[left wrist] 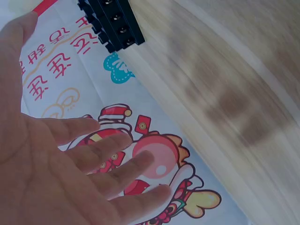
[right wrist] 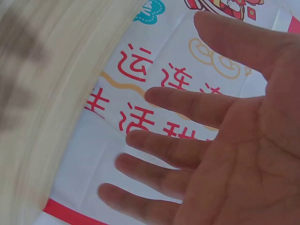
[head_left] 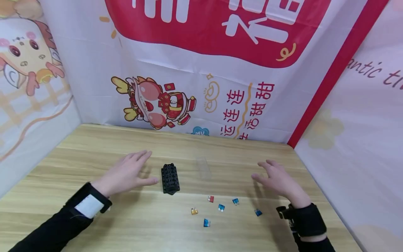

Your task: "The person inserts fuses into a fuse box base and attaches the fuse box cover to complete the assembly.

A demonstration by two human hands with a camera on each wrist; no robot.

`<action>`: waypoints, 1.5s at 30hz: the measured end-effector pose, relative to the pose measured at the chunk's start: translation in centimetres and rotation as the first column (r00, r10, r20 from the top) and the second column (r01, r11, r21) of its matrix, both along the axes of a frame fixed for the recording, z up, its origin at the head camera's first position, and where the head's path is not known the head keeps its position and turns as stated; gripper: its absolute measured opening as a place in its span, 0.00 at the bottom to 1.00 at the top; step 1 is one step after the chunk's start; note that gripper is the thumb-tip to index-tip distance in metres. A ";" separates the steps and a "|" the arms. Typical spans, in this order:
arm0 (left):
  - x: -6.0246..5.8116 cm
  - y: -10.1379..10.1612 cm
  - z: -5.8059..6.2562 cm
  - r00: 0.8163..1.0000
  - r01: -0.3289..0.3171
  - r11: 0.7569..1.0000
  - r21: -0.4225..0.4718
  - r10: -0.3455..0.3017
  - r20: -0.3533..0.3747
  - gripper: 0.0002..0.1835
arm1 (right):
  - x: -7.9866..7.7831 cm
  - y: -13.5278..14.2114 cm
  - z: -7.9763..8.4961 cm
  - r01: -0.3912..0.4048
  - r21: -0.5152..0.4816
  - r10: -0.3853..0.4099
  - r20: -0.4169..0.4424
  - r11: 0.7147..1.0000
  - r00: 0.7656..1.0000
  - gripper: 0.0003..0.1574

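My left hand [head_left: 126,175] hovers above the table with its fingers spread and nothing in its grasp. Just beyond its thumb lies a black fuse box [head_left: 170,179] with rows of slots, which also shows at the top of the left wrist view [left wrist: 115,23]. My right hand [head_left: 280,182] is likewise held up with extended fingers, its palm bare in the right wrist view [right wrist: 243,150]. Between the hands are small blade fuses: a red fuse [head_left: 211,198], an amber fuse [head_left: 194,211] and several blue fuses [head_left: 221,208]. One blue fuse [head_left: 258,212] lies nearest my right hand.
A clear plastic cover [head_left: 203,168] lies to the right of the fuse box, faint against the wood-grain table [head_left: 151,231]. Printed cloth [head_left: 189,63] with red lettering and cartoon figures hangs behind the table, and more cloth lines the left and right sides.
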State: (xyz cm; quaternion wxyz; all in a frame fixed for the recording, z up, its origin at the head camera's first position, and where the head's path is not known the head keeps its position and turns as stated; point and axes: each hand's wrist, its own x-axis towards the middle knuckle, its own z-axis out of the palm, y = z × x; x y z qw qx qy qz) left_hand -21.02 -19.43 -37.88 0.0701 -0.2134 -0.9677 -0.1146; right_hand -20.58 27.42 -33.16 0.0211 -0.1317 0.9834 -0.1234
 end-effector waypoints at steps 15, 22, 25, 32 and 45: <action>-1.4 3.2 -0.5 0.998 0.043 0.991 0.124 -0.048 0.036 0.64 | -0.7 -0.9 -0.9 -0.036 -0.024 0.031 -0.184 0.999 0.982 0.30; -1.2 3.8 -1.1 0.997 0.047 0.994 0.098 -0.052 0.057 0.65 | -0.7 -1.5 -1.0 -0.052 -0.038 0.042 -0.235 0.998 0.971 0.28; -1.1 4.0 -1.4 0.996 0.038 0.997 0.064 -0.043 0.082 0.64 | -0.8 -1.6 -1.1 -0.050 -0.035 0.040 -0.240 0.998 0.970 0.28; -1.0 4.1 -1.9 0.992 0.056 0.997 0.046 -0.061 0.113 0.64 | -0.8 -1.8 -1.3 -0.031 -0.047 0.020 -0.225 0.998 0.974 0.28; -1.2 4.3 -2.6 0.991 0.063 0.996 0.068 -0.070 0.110 0.57 | -0.8 -2.5 -1.4 -0.014 -0.023 0.011 -0.137 1.000 0.991 0.28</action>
